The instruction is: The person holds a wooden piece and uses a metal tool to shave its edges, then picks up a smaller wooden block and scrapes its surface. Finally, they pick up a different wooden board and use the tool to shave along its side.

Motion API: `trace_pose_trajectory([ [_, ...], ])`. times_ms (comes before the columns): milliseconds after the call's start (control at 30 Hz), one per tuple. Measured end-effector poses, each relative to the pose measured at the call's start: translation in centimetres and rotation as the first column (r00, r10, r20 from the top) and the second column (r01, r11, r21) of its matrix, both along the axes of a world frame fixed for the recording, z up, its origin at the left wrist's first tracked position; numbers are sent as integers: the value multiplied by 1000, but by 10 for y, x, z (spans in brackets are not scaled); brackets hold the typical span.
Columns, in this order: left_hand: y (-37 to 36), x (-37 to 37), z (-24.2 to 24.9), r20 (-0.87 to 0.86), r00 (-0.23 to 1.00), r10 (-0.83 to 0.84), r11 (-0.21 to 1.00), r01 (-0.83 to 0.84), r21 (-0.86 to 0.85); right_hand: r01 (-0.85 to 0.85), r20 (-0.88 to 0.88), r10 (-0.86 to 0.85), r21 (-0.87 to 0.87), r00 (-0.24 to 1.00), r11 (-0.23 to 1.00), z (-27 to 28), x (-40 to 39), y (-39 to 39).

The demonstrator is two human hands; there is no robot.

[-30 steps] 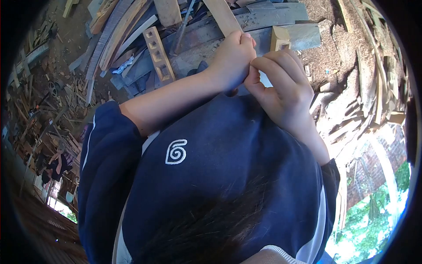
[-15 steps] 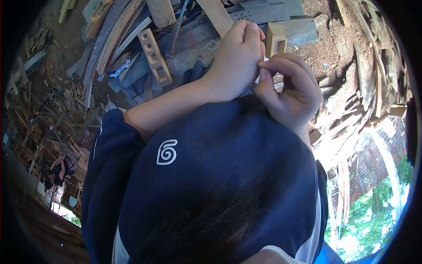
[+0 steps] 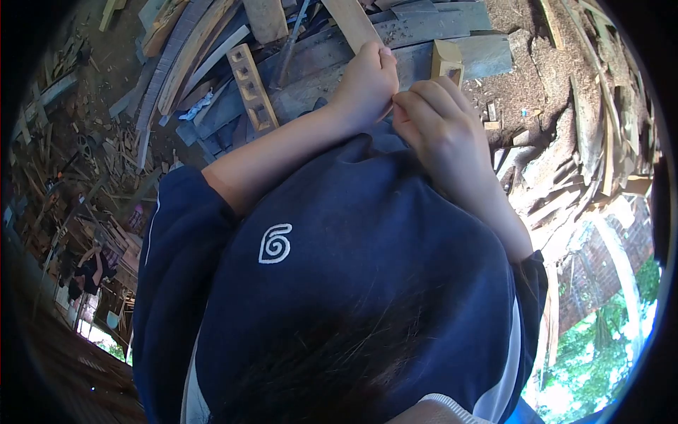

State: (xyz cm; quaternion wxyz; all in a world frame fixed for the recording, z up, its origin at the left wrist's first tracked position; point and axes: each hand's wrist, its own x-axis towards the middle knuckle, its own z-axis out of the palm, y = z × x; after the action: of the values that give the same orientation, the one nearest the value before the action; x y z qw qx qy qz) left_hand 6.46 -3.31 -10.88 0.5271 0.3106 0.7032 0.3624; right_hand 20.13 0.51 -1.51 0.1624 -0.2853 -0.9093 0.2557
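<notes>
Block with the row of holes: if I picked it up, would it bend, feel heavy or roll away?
The block would probably stay stiff, because it looks like thick wood. Its holes might make it lighter than a solid piece. It likely wouldn't roll, since its sides look flat.

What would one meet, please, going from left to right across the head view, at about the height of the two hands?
Crumpled white-and-blue scrap, wooden block with a row of hollows, left hand, right hand, small blue scrap.
</notes>
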Motion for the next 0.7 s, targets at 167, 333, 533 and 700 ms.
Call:
trace_pose_trajectory([
  [167,-19,1,-43,-36,998,-46,987,40,-153,-85,85,86,-22,993,996,-34,-4,-4],
  [333,-25,-7,-54,-103,994,-44,986,27,-165,-60,33,62,-66,998,996,-55,-10,-12],
  [533,-14,-19,-41,-149,989,16,993,-33,-112,54,-153,-72,-120,986,991,-67,-20,-12],
  [700,-4,-26,-29,-55,987,152,988,-149,45,148,-317,-190,-152,929,977,-70,-30,-13],
])
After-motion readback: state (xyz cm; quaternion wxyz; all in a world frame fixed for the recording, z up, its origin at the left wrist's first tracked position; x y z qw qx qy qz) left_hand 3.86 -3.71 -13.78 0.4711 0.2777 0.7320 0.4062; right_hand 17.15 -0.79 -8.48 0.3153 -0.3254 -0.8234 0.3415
